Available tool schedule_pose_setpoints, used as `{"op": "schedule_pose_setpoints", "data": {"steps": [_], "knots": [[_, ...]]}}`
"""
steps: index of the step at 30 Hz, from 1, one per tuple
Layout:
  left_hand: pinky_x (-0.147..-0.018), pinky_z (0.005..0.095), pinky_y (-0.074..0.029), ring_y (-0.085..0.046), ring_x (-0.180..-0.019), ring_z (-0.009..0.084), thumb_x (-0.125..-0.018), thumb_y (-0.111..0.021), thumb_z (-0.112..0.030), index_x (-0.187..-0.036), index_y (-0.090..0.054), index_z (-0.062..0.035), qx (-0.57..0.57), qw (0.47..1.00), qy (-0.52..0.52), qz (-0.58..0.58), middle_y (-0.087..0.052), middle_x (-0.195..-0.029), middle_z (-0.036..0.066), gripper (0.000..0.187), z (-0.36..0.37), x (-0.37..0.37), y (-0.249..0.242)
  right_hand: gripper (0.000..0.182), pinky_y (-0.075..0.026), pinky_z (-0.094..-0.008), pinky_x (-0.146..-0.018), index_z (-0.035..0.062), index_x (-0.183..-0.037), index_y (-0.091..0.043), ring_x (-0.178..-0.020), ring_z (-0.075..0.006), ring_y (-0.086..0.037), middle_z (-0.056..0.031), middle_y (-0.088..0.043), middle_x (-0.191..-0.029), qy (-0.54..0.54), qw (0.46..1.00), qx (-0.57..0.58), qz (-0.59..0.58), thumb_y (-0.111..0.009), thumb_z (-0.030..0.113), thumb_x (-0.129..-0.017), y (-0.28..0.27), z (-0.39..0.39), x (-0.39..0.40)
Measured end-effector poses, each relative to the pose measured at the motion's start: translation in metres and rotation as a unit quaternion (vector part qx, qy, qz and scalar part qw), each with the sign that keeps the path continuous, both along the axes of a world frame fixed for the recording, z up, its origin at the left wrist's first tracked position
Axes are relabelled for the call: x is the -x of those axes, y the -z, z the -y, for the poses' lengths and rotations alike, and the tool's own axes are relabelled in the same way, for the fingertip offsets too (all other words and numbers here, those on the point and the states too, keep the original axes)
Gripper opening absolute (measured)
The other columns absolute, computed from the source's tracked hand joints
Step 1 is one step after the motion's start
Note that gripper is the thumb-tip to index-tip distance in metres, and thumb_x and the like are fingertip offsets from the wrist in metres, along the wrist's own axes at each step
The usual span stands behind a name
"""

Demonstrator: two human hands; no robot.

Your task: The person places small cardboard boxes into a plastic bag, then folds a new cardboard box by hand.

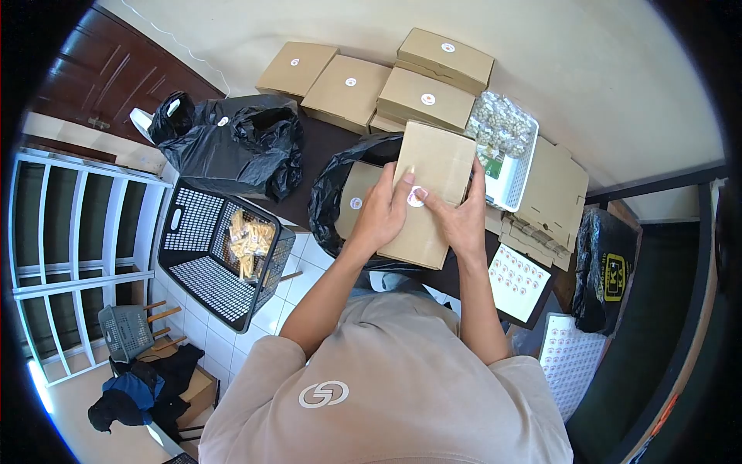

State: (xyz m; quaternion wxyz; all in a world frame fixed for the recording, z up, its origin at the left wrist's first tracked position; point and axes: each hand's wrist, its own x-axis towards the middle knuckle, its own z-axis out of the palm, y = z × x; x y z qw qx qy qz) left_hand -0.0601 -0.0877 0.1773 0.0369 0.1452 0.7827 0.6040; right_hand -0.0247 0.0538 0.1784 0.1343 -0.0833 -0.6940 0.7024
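A closed brown cardboard box [433,158] is held up in front of my chest. My left hand [384,206] grips its left side, with the thumb on its face. My right hand [461,215] holds the right side, its thumb at a round white sticker [416,196] on the box. Just left of the held box, an open black plastic bag [328,197] on the dark table contains another brown box [359,189] with a round sticker.
Stickered boxes [348,87] stand along the wall. A white basket [523,172] of small packets, flattened cardboard [550,193] and a sticker sheet [518,282] lie right. A black bag [224,147] and a dark crate [193,220] with yellowish packets are left.
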Motion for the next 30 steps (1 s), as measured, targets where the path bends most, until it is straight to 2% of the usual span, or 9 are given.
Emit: {"op": "schedule_pose_setpoints", "data": {"steps": [9,16,18,20,22,25,27,28,30], "knots": [[-0.076,0.0486,-0.048,-0.064,-0.09,0.0464,-0.103,-0.04,-0.03,-0.113,-0.052,0.0006,0.062,0.994,-0.02,0.09,-0.065,-0.091,0.029,0.034,0.011,-0.011,0.036,0.074,-0.045,-0.0357,-0.099,-0.0039,-0.144,-0.027,-0.115,-0.0249,-0.058,-0.0212,-0.056,-0.129,-0.008,0.999,0.007,0.038,-0.07,0.012,-0.086,0.039,0.005,-0.011],[-0.087,0.0427,-0.048,-0.065,-0.1,0.0393,-0.098,-0.051,-0.041,-0.124,-0.05,0.0018,0.104,0.982,0.045,0.149,-0.066,-0.104,0.027,0.049,0.02,-0.033,0.053,0.058,-0.042,-0.0335,-0.1,-0.0031,-0.142,-0.033,-0.114,-0.0226,-0.057,-0.0185,-0.058,-0.125,0.008,0.991,0.036,0.125,-0.06,0.02,-0.096,0.078,-0.002,-0.04],[-0.092,0.0386,-0.047,-0.064,-0.104,0.0351,-0.098,-0.053,-0.041,-0.129,-0.049,0.0032,0.131,0.97,0.085,0.186,-0.065,-0.111,0.025,0.054,0.025,-0.039,0.052,0.055,-0.043,-0.0325,-0.098,-0.0034,-0.137,-0.04,-0.11,-0.0216,-0.058,-0.0178,-0.061,-0.12,-0.005,0.971,0.105,0.216,-0.062,0.023,-0.095,0.088,-0.018,-0.051],[-0.088,0.0437,-0.049,-0.065,-0.099,0.0411,-0.097,-0.053,-0.043,-0.129,-0.05,-0.0002,0.145,0.964,0.112,0.194,-0.067,-0.105,0.027,0.054,0.029,-0.049,0.057,0.049,-0.056,-0.0307,-0.074,-0.0013,-0.131,-0.046,-0.095,-0.0192,-0.064,-0.0164,-0.063,-0.113,-0.018,0.952,0.126,0.277,-0.067,0.019,-0.091,0.084,-0.025,-0.061],[-0.09,0.0421,-0.048,-0.065,-0.101,0.0401,-0.097,-0.052,-0.044,-0.131,-0.049,-0.0003,0.121,0.962,0.128,0.21,-0.066,-0.109,0.027,0.055,0.034,-0.056,0.072,0.051,-0.057,-0.0288,-0.064,0.0024,-0.132,-0.046,-0.09,-0.017,-0.065,-0.0154,-0.064,-0.11,0.012,0.954,0.119,0.274,-0.07,0.016,-0.088,0.074,-0.02,-0.069],[-0.092,0.0404,-0.047,-0.064,-0.102,0.0389,-0.098,-0.05,-0.045,-0.128,-0.053,0.0002,0.092,0.95,0.164,0.251,-0.065,-0.11,0.026,0.054,0.041,-0.058,0.085,0.05,-0.056,-0.0276,-0.066,0.0055,-0.13,-0.05,-0.089,-0.0157,-0.064,-0.0118,-0.064,-0.107,-0.049,0.954,0.102,0.277,-0.072,0.014,-0.086,0.076,-0.03,-0.072],[-0.09,0.0397,-0.047,-0.065,-0.099,0.037,-0.099,-0.047,-0.046,-0.121,-0.058,0.0014,0.113,0.956,0.148,0.228,-0.066,-0.108,0.025,0.053,0.048,-0.053,0.094,0.047,-0.056,-0.027,-0.066,0.0058,-0.128,-0.053,-0.088,-0.0149,-0.064,-0.0097,-0.064,-0.106,-0.068,0.966,0.072,0.241,-0.072,0.014,-0.086,0.086,-0.031,-0.06],[-0.086,0.0387,-0.048,-0.066,-0.094,0.0332,-0.1,-0.043,-0.047,-0.113,-0.062,0.003,0.056,0.953,0.069,0.29,-0.067,-0.105,0.023,0.055,0.06,-0.043,0.097,0.044,-0.056,-0.0263,-0.065,0.0061,-0.126,-0.056,-0.087,-0.0141,-0.063,-0.0077,-0.063,-0.106,-0.087,0.975,0.044,0.201,-0.072,0.014,-0.085,0.085,-0.027,-0.047],[-0.079,0.0379,-0.048,-0.063,-0.081,0.0272,-0.098,-0.054,-0.034,-0.102,-0.063,0.0042,0.082,0.978,-0.125,0.145,-0.067,-0.096,0.018,0.04,0.078,-0.031,0.1,0.04,-0.056,-0.0268,-0.063,0.004,-0.121,-0.058,-0.086,-0.0143,-0.063,-0.007,-0.063,-0.105,-0.053,0.971,0.05,0.228,-0.072,0.015,-0.086,0.086,-0.026,-0.022]]}}
